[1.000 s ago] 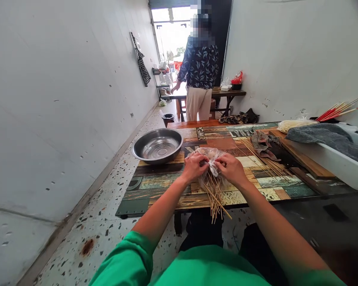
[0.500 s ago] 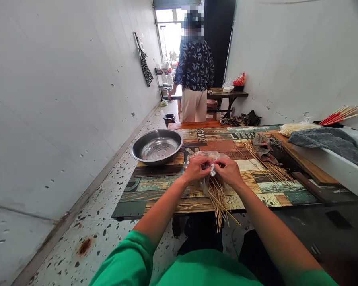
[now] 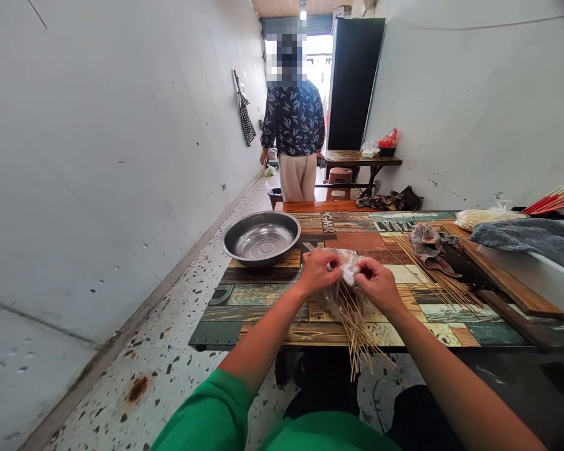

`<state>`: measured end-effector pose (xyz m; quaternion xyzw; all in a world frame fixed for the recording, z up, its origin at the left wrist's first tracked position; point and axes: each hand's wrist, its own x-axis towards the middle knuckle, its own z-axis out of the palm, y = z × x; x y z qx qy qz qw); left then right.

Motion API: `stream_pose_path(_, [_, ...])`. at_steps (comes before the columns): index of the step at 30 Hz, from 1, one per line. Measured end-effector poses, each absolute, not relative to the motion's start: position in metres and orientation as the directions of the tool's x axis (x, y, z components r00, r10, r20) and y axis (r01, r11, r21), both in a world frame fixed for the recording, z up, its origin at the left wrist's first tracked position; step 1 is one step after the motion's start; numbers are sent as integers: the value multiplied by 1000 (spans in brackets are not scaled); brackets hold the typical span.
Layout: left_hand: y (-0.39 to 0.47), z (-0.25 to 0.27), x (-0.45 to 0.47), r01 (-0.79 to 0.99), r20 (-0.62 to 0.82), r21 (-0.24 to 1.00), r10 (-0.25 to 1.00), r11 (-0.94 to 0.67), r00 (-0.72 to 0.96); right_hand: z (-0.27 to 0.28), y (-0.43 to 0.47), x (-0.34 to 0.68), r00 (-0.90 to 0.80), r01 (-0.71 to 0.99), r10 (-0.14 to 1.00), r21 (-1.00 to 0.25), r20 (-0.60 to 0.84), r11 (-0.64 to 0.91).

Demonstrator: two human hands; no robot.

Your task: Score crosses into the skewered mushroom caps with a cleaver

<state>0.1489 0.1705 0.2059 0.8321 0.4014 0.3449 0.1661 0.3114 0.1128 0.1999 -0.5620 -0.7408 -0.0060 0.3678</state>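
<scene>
A clear plastic bag (image 3: 348,268) lies near the front of the patterned table (image 3: 267,300), its top gathered into a whitish twist. My left hand (image 3: 320,270) pinches the gathered plastic from the left. From the right, my right hand (image 3: 375,283) grips the same gathered part between thumb and fingers. Thin wooden skewers (image 3: 357,335) stick out of the bag toward me, their ends hanging past the table's front edge. What the bag holds around the other skewer ends is mostly hidden by plastic and hands.
A steel basin (image 3: 262,239) stands at left. To the right lie loose skewers (image 3: 432,275), a stained cloth (image 3: 430,247), a wooden board (image 3: 512,275), and a white tub (image 3: 536,269) under a grey towel (image 3: 531,238). A person (image 3: 295,119) stands beyond the table.
My hands have drawn slightly apart, and more of the twisted plastic shows between them. The view has tilted up and turned a little left. The person beyond has turned and stepped away.
</scene>
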Motion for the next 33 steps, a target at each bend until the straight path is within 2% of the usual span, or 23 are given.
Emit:
stream_pose_path(3, [172,206,148,576,419,549,795,-606,438,201,110,316,-122,841,829,-386,545,378])
stream_pose_path(7, [165,202,145,592,468,547,802,-592,371,206,102,316,-160,892,809,-267,566,364])
stream_pose_path(10, [153,202,143,635,500,474,780,-610,376,208,97,315,-126,929,801,-214,585,302])
stream_pose_path(13, [143,205,143,675,504,356,741,-646,443,208,96,317,-63,941,793,-229,606,250])
stream_pose_path(15, [142,208,140,706,505,337,752,-623,423,209,94,323,16,941,785,-276,619,199])
stream_pose_path(17, [144,209,134,740,517,390,795,-548,317,208,92,334,132,931,770,-345,624,120])
stream_pose_path(20, [147,207,113,768,519,526,853,-365,50,202,85,361,330,886,733,-462,594,-24])
stream_pose_path(22, [147,202,94,765,500,596,858,-243,-117,193,77,382,443,838,714,-533,542,-115])
stream_pose_path(24, [145,195,73,752,470,638,858,-166,-209,182,67,401,525,787,708,-586,473,-193])
stream_pose_path(27, [136,184,52,702,402,700,884,-130,-237,173,48,413,573,739,716,-628,399,-242])
stream_pose_path(31, [122,180,49,583,390,776,910,-241,-142,181,14,380,557,728,722,-660,410,-187])
stream_pose_path(33, [116,185,53,535,446,786,883,-309,-144,185,-4,351,444,710,839,-695,316,-114])
